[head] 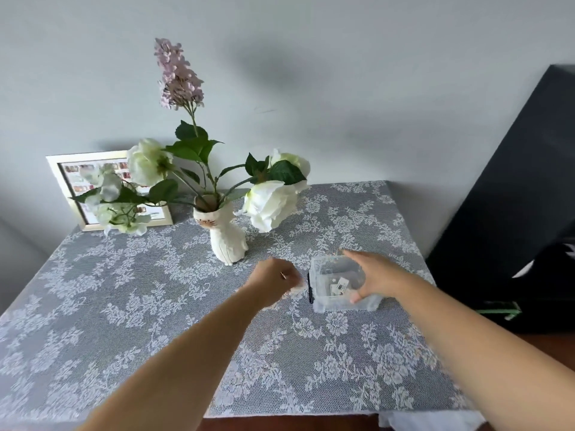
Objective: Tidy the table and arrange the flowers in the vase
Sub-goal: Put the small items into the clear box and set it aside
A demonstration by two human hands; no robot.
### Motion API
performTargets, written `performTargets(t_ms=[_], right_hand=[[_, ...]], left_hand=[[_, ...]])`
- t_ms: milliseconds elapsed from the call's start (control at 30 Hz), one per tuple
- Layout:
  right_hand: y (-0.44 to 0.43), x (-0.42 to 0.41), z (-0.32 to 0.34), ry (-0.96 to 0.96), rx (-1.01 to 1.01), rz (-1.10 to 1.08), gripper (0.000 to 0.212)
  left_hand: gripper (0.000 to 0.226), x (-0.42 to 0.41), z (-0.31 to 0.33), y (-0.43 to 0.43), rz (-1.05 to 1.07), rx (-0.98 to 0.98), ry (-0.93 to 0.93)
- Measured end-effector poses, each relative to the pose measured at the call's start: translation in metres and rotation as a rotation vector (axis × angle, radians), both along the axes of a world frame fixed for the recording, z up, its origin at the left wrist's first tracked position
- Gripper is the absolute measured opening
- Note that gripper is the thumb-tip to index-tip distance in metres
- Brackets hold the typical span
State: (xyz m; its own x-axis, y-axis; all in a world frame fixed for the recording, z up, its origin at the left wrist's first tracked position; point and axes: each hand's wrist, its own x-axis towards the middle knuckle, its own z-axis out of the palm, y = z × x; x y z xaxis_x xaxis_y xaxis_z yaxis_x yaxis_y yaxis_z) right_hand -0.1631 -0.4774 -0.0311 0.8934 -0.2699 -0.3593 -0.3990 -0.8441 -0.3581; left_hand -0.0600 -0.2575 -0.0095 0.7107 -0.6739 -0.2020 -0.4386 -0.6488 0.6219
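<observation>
A white cat-shaped vase stands upright on the lace-covered table. It holds white flowers and a tall lilac stem. To its right sits a small clear plastic box with small items inside. My right hand grips the box over its far right side, thumb on the front wall. My left hand is curled just left of the box, with a small thin object between its fingers; what it is cannot be made out.
A framed picture leans on the wall at the back left, partly behind the flowers. A dark panel and a black bag stand off the table's right edge.
</observation>
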Motion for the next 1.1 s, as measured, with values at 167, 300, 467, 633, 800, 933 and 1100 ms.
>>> performTargets(t_ms=[167,300,467,633,800,933,1100], right_hand=[[-0.002,-0.006,-0.004,-0.066,-0.003,-0.022,0.107],[-0.001,-0.008,-0.004,-0.075,-0.009,-0.01,0.105],[-0.003,-0.011,-0.003,-0.065,0.04,-0.04,0.107],[-0.001,-0.007,0.002,-0.027,0.019,-0.001,0.109],[0.009,0.003,0.014,-0.079,-0.019,0.049,0.088],[0.047,0.022,0.013,-0.217,0.197,0.048,0.071],[0.095,0.05,-0.003,-0.196,0.249,0.113,0.065]], left_hand=[[0.011,-0.004,0.008,-0.047,0.004,0.01,0.001],[0.019,-0.01,0.004,-0.073,-0.07,0.089,-0.028],[0.036,-0.009,-0.008,-0.072,-0.088,0.079,-0.062],[0.045,0.001,-0.009,-0.049,-0.066,0.018,-0.117],[0.048,0.016,-0.009,0.001,0.049,-0.007,-0.125],[0.047,0.03,-0.01,0.05,0.163,-0.011,-0.123],[0.043,0.053,-0.019,0.104,0.328,0.006,-0.1]])
